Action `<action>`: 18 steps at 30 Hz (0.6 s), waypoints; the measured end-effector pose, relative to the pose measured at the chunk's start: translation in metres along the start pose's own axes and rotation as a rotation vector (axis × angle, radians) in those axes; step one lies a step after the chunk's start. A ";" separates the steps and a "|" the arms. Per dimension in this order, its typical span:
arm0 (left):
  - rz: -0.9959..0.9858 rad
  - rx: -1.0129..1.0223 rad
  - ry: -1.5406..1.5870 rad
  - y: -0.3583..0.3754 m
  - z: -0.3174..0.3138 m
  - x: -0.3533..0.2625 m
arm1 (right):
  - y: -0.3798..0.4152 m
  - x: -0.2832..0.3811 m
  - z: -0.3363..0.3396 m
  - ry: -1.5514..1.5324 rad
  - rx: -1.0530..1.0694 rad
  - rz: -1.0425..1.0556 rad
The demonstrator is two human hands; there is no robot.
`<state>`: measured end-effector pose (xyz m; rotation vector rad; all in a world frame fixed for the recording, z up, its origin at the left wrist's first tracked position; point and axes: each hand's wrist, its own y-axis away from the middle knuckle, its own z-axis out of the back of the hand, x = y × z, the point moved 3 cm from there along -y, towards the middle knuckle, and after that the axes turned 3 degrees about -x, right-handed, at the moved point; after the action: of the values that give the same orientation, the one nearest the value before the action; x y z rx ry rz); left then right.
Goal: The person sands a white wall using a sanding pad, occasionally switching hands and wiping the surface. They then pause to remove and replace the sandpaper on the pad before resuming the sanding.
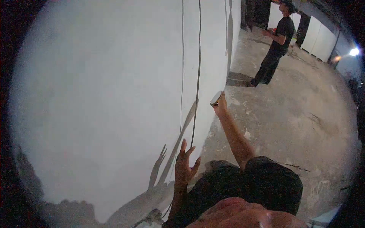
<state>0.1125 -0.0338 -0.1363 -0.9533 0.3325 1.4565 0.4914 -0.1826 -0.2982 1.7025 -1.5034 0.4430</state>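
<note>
My left hand (184,167) is raised close to the white wall (106,95), its fingers spread apart. A dark cable (198,68) runs down the wall and passes behind the fingers of this hand. My right hand (220,106) reaches forward near the wall's lower edge, with its fingers closed around a flat, pale, disc-like object (216,98) that has a dark rim. What exactly this object is I cannot tell.
A thinner cable (182,57) hangs alongside on the wall. Shadows of my arms fall across it. A person (279,41) in dark clothes stands ahead on the worn concrete floor (296,110). White panels (319,38) and a bright lamp (354,52) are at the far right.
</note>
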 end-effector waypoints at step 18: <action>-0.210 -0.205 -0.398 -0.072 0.010 -0.028 | 0.100 0.033 -0.154 0.668 0.326 1.184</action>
<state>0.1715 -0.0341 -0.0852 -0.8079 -0.2061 1.4638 0.4423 -0.0858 -0.1465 0.5268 -1.7911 1.7298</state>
